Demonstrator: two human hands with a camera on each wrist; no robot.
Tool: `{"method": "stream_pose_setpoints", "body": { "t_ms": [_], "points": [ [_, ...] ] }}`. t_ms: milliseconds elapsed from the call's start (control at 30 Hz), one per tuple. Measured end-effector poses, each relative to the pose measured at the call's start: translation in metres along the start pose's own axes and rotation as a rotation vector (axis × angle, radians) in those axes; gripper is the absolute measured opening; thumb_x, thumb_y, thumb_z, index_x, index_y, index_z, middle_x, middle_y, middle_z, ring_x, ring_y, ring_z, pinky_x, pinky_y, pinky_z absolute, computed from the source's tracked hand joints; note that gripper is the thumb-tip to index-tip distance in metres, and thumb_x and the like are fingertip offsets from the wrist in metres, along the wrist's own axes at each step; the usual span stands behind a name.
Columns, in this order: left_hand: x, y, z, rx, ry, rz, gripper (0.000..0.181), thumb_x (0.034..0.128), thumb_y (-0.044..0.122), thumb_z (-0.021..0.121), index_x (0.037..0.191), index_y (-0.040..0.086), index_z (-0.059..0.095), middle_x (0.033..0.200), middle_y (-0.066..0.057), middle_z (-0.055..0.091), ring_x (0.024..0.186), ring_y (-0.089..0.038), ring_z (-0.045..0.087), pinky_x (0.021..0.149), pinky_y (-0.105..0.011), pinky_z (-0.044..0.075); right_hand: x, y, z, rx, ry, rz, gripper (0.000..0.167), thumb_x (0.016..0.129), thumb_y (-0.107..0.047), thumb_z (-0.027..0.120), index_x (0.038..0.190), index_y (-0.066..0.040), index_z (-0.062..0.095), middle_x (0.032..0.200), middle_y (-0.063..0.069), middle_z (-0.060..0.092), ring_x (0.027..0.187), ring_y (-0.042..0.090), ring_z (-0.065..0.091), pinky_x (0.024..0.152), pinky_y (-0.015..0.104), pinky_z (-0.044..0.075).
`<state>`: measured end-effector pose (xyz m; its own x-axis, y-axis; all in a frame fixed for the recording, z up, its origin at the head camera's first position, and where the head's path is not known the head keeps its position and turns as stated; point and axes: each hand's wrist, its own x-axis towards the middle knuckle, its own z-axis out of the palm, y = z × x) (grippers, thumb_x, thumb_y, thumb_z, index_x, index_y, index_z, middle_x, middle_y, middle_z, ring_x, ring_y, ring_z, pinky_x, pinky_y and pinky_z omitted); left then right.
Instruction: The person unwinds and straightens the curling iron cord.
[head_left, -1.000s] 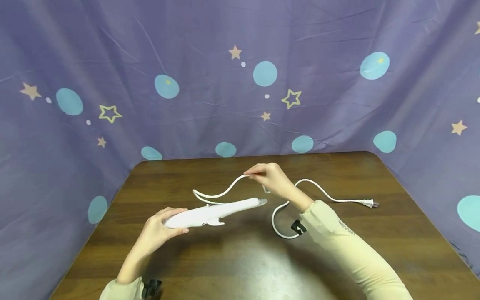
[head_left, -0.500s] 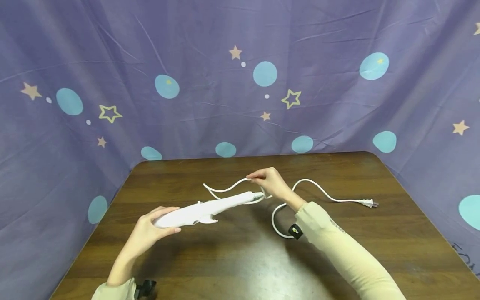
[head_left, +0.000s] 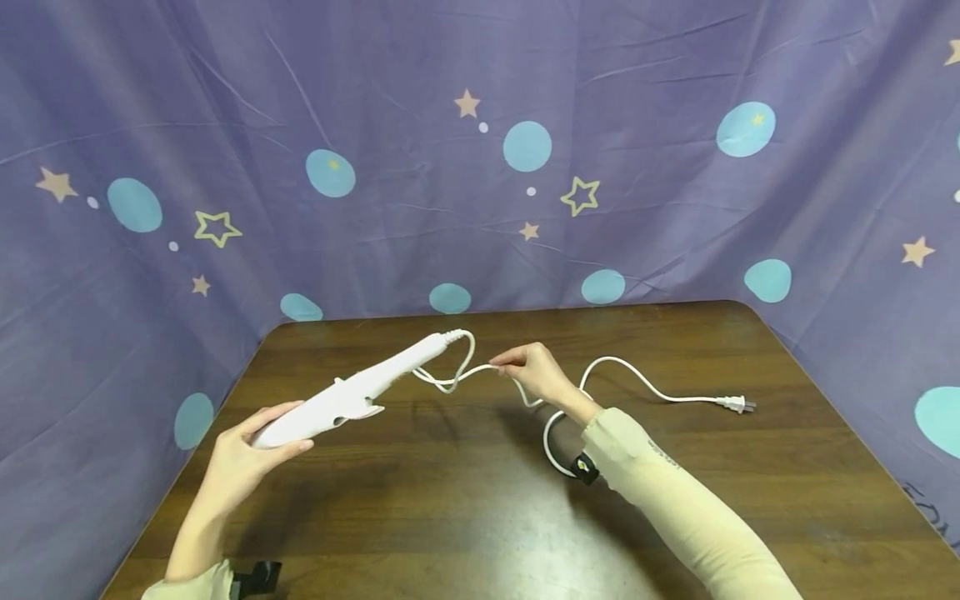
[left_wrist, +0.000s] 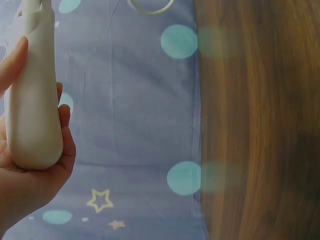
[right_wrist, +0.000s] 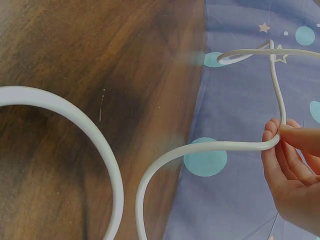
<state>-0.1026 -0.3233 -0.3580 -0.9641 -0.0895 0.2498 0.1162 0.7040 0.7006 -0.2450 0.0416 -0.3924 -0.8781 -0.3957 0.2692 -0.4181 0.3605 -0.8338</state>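
A long white corded electric appliance [head_left: 348, 398], wide and rounded at one end, slants up and away above the table. My left hand [head_left: 238, 454] grips its wide end, thumb on one side and fingers round the other, as the left wrist view shows too. A small fin-like part [head_left: 363, 410] juts from its underside. White cord [head_left: 468, 343] leaves the narrow far end and loops down. My right hand [head_left: 536, 372] pinches that cord between thumb and fingertips; the right wrist view shows the cord [right_wrist: 225, 145] bending at the pinch.
More cord [head_left: 637, 372] curves over the brown wooden table [head_left: 480, 492] to a two-pin plug [head_left: 737, 404] at the right. A purple curtain [head_left: 390, 250] with stars and blue spots hangs behind and beside the table.
My left hand has moved left and toward me, and the appliance's narrow end has swung up and left. The cord loop now hangs off that end. My right hand has lowered slightly, still pinching the cord.
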Motion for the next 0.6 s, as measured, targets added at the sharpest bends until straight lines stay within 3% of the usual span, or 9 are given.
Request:
{"method": "stream_pose_setpoints", "body": {
  "t_ms": [133,200,367,600],
  "points": [
    [-0.002,-0.005,-0.009,-0.021,0.021,-0.006,0.052,0.0713,0.022,0.074,0.119,0.011,0.056,0.104,0.022,0.051,0.088,-0.002,0.046,0.066,-0.014,0.038,0.000,0.003,-0.001,0.004,0.029,0.014,0.016,0.079,0.003,0.059,0.093,0.004,0.067,0.086,0.017,0.066,0.078,0.020,0.063,0.067,0.022,0.046],
    [-0.003,-0.008,-0.012,-0.024,0.035,-0.007,0.052,0.0712,0.021,0.074,0.119,0.010,0.056,0.102,0.027,0.050,0.086,-0.001,0.045,0.065,-0.014,0.038,0.000,0.005,-0.003,0.000,0.054,0.018,0.015,0.079,0.003,0.060,0.092,0.004,0.067,0.086,0.018,0.066,0.078,0.020,0.063,0.068,0.024,0.047],
    [-0.003,-0.015,-0.018,-0.007,0.089,-0.061,0.054,0.0710,0.023,0.074,0.120,0.012,0.055,0.100,0.029,0.049,0.084,0.002,0.044,0.063,-0.013,0.038,-0.002,0.008,-0.007,-0.012,0.096,0.020,0.015,0.077,0.003,0.061,0.091,0.004,0.068,0.084,0.016,0.067,0.079,0.021,0.063,0.070,0.026,0.047],
    [0.001,-0.024,-0.018,-0.029,0.177,-0.162,0.056,0.0698,0.024,0.075,0.121,0.012,0.055,0.098,0.025,0.051,0.085,0.005,0.045,0.064,-0.010,0.036,-0.003,0.010,-0.008,-0.021,0.087,0.040,0.016,0.078,0.001,0.062,0.092,0.002,0.068,0.086,0.015,0.067,0.079,0.019,0.062,0.068,0.023,0.046]
  ]
}}
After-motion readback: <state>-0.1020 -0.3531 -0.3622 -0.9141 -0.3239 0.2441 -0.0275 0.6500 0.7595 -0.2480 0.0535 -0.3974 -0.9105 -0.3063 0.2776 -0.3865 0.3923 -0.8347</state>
